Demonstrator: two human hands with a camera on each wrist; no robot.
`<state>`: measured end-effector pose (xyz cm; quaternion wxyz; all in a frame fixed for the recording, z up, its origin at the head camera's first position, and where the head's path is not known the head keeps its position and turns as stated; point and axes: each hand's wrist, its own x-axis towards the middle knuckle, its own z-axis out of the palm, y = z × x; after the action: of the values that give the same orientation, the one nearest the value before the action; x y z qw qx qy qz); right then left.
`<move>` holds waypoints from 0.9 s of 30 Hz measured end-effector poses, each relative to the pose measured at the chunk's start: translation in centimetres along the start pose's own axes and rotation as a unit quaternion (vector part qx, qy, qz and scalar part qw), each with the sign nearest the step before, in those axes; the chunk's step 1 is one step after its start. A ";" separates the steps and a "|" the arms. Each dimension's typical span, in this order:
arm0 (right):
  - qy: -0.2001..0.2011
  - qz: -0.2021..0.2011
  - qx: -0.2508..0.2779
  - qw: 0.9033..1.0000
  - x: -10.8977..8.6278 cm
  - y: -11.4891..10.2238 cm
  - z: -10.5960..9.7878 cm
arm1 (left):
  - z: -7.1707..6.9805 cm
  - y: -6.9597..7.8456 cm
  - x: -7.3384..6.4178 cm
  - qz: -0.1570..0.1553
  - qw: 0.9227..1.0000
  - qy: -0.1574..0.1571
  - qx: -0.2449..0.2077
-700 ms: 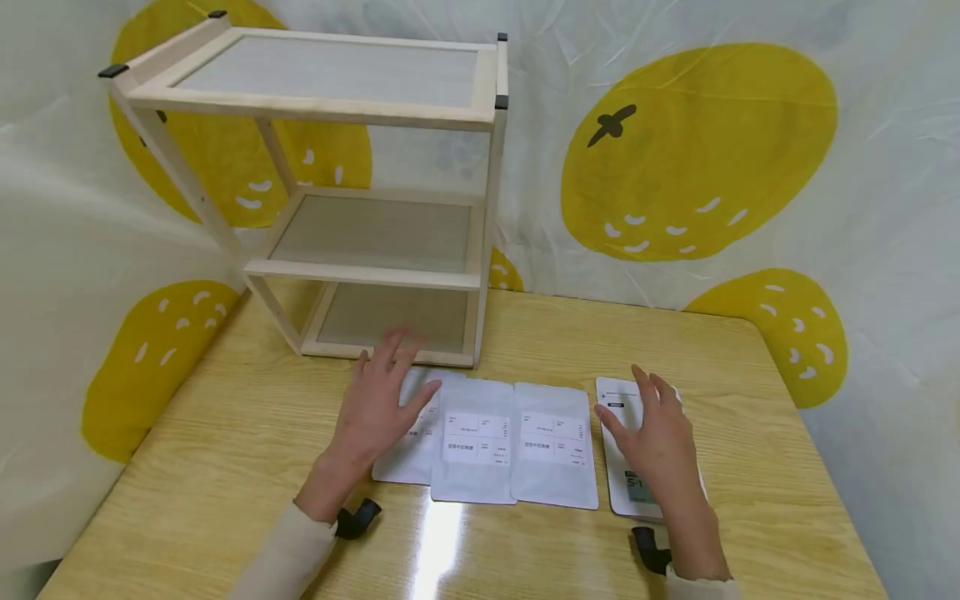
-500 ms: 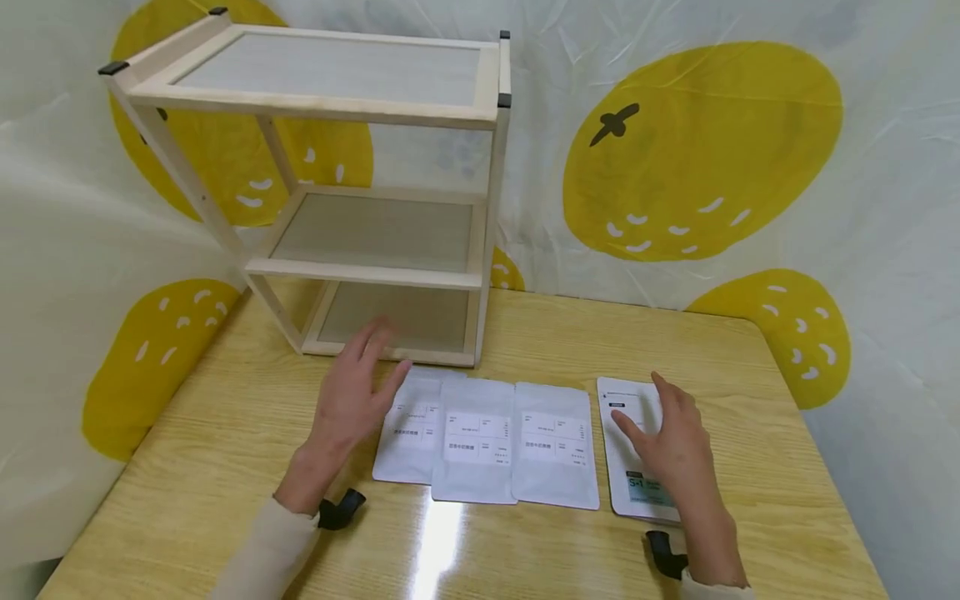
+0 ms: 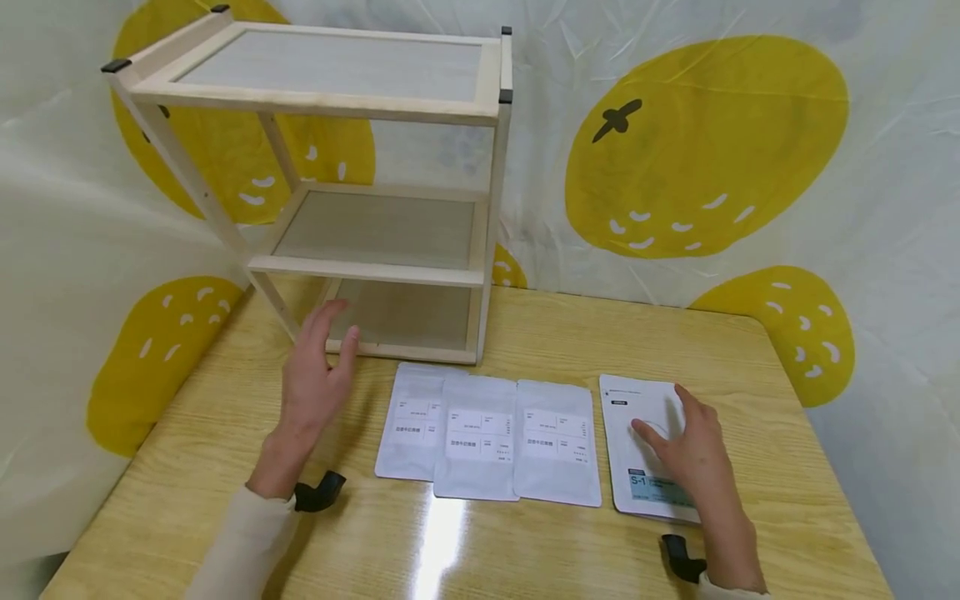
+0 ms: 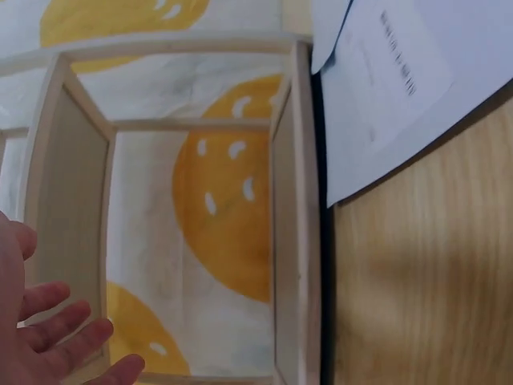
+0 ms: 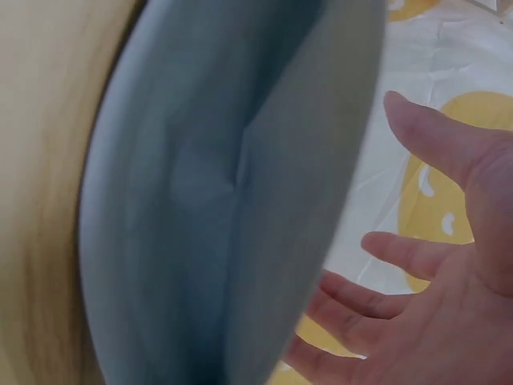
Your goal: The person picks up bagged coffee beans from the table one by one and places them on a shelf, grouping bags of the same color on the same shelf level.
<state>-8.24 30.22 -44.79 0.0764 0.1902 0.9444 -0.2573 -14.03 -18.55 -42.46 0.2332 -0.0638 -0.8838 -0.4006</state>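
My left hand (image 3: 315, 383) is held above the table, left of the pouches and in front of the shelf's lowest level. Its fingers are relaxed and hold nothing. In the left wrist view, the left hand (image 4: 48, 337) has its fingers spread. My right hand (image 3: 697, 450) hovers at the right side of a white pouch marked S-1 (image 3: 630, 433), thumb and fingers apart; whether it touches is unclear. Left of that lie three pale labelled pouches: the left pouch (image 3: 408, 425), partly under the middle pouch (image 3: 476, 475), and the right pouch (image 3: 555, 475).
A wooden three-level shelf (image 3: 367, 269) stands at the back left of the wooden table (image 3: 570, 333). White cloth with yellow fruit prints (image 3: 705, 150) hangs behind and at the sides. Black wrist mounts (image 3: 321, 492) sit at both wrists.
My left hand has moved left and towards the body, off the left pouch. My right hand has shifted right, uncovering more of the S-1 pouch. The pouches stay in place.
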 end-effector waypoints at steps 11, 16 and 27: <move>-0.016 0.009 -0.009 1.000 0.4 1.2 -0.5 | -1.7 -0.7 1.2 -0.008 0.998 0.047 -0.034; -0.034 0.009 -0.026 0.999 0.7 1.7 -0.7 | -2.8 -0.8 1.8 -0.015 0.997 0.064 -0.033; -0.057 0.030 -0.009 0.998 1.3 2.3 -1.1 | -4.1 -1.4 2.7 -0.013 0.993 0.111 -0.044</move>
<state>-8.59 33.02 -45.21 0.1396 0.2028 0.9345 -0.2570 -15.33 -22.73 -39.85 0.3212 -0.0172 -0.8349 -0.4465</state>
